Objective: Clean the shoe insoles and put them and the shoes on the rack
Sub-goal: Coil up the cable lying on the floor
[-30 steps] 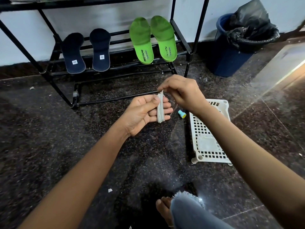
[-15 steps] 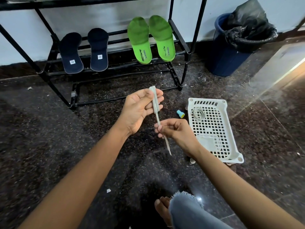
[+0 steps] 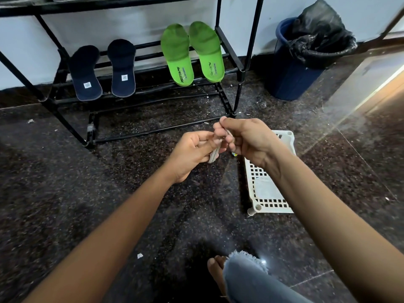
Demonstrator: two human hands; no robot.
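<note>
Left hand: fingers curled, gripping white lace.
Right hand: fingertips pinching lace's upper end.
Lace: folded bundle, lying across left fingers.

Dark speckled stone floor, white wall, blue bin.

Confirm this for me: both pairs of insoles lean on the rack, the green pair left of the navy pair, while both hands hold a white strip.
Not quite. In the head view the green insoles stand right of the navy insoles, not left. The rest holds: both pairs lean on the rack, and the left hand and right hand hold a white strip.
</note>
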